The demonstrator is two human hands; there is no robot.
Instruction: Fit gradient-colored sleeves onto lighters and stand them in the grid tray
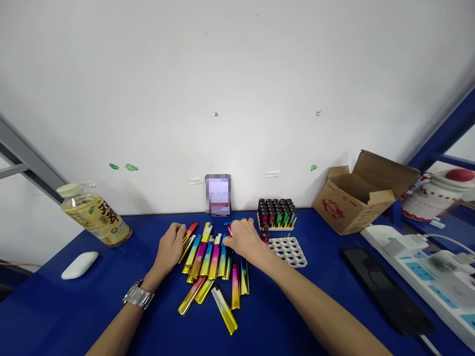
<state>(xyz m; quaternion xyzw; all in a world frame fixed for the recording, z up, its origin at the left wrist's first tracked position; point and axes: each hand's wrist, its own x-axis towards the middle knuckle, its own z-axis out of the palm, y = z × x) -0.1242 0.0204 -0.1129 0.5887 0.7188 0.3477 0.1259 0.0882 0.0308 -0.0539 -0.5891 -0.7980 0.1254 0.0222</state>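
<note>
Loose on the blue table lies a pile of shiny lighters [200,259], with metallic bodies shading from gold to pink, blue or red. At the pile's left edge rests my left hand [171,244], its fingers loosely bent beside a red-and-gold lighter [191,230] and holding nothing that I can see. My right hand [243,239] is over the back right of the pile, fingers closed on a lighter [229,229] whose pink-purple end peeks out; the rest is hidden. Behind it stands a rack of black-topped lighters [276,212] in several colours, upright in rows.
A white perforated tray [299,252] lies right of my right hand. An open cardboard box [334,210], a black phone [386,289] and a power strip [411,262] are at the right. A drink bottle [94,217] and white case [79,265] are left; another phone [218,193] leans on the wall.
</note>
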